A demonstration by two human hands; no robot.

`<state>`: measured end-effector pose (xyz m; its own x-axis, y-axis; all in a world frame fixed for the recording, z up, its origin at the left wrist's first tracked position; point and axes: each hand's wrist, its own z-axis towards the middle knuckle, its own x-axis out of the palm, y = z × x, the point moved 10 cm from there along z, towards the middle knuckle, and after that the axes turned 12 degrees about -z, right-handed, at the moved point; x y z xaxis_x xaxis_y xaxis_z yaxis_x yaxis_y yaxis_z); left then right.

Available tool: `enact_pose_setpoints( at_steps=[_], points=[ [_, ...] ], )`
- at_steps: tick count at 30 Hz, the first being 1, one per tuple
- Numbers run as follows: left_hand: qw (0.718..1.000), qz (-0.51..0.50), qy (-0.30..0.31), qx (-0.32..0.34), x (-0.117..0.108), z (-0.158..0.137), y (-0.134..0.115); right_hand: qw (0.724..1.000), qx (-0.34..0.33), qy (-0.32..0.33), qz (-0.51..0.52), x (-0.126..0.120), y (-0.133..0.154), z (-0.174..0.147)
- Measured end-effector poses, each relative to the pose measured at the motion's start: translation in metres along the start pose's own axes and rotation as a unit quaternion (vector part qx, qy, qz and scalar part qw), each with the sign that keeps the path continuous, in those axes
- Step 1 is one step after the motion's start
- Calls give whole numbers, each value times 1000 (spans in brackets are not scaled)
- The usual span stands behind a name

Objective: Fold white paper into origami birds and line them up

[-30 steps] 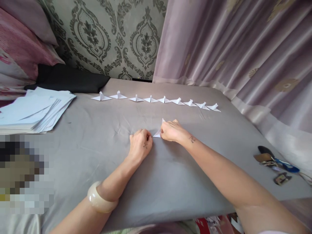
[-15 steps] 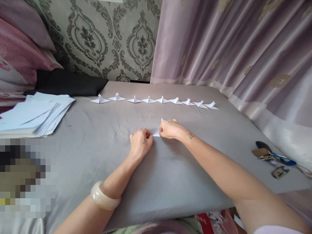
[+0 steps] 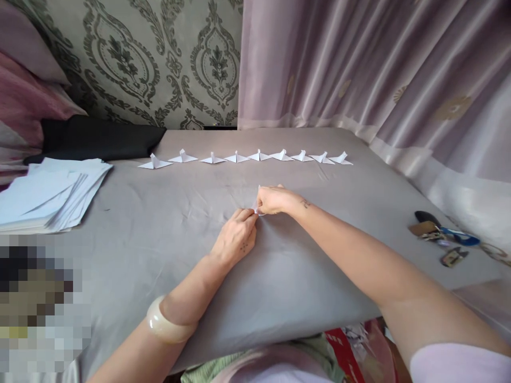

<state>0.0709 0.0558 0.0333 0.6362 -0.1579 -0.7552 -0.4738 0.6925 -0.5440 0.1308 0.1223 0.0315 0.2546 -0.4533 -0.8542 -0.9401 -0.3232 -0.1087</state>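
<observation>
Between my two hands is a small folded piece of white paper (image 3: 256, 210), mostly covered by my fingers. My left hand (image 3: 237, 235) pinches its near left corner, the fingertips pressed together. Curled round the paper's right side is my right hand (image 3: 277, 199), with a white tip poking up above its fingers. Beyond my hands, several white folded paper birds (image 3: 236, 157) stand in a row across the grey cloth surface (image 3: 319, 255), their wings spread flat.
At the left lies a stack of white paper sheets (image 3: 51, 197), with a black cloth (image 3: 99, 138) behind it. A bunch of keys (image 3: 433, 231) and a small dark metal item (image 3: 454, 257) lie at the right. A purple curtain (image 3: 311, 64) hangs at the back right.
My left hand has moved up and right, closing onto the paper's corner beside my right hand. Less of the paper shows now. The whole view has shifted slightly.
</observation>
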Motion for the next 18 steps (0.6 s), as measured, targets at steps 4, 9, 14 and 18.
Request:
enact_pose_setpoints(
  at_steps=[4,9,14,18],
  points=[
    [1000,18,6,0,2,1,-1,1000,-6,4,-3,-2,4,2],
    [999,37,27,-7,6,2,1,999,-32,-10,4,-9,3,-13],
    [998,42,55,-14,7,2,0,944,53,-281,162,-26,-44,-68],
    [997,45,61,-17,8,2,0,926,170,-239,237,34,-68,-74]
  ],
)
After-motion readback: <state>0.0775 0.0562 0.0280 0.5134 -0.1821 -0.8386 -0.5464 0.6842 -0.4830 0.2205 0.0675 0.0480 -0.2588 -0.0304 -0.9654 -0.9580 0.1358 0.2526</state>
